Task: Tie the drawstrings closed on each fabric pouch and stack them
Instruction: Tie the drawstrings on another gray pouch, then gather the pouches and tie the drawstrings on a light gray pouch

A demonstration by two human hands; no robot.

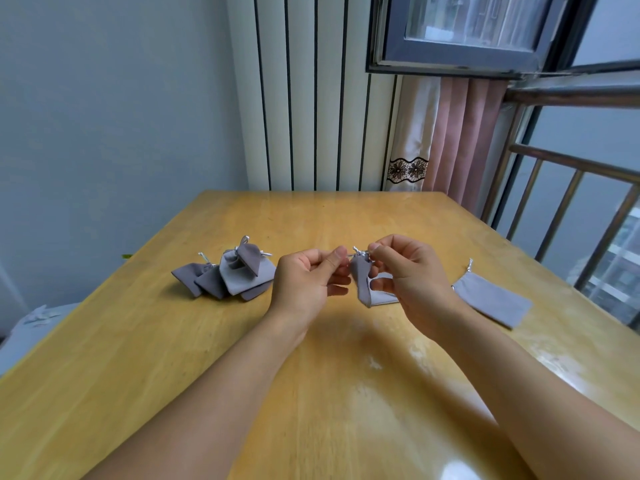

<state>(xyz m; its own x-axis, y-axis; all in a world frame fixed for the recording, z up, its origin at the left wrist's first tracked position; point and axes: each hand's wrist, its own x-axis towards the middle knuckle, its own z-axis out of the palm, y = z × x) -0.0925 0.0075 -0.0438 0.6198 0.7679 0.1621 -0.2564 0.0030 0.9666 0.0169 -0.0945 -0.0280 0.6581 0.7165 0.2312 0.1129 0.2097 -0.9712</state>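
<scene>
We see the left hand (304, 282) and right hand (407, 275) above the table (311, 358), each pinching the drawstring (360, 252) of a grey pouch (362, 280); tied pile (228, 275) left of it, flat pouch (491, 299) right.

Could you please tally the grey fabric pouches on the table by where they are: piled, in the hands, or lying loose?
Pile of pouches on the left, overlapping: at least 4
Pouch held in both hands: 1
Flat pouch lying apart on the right: 1
Total: at least 6
</scene>
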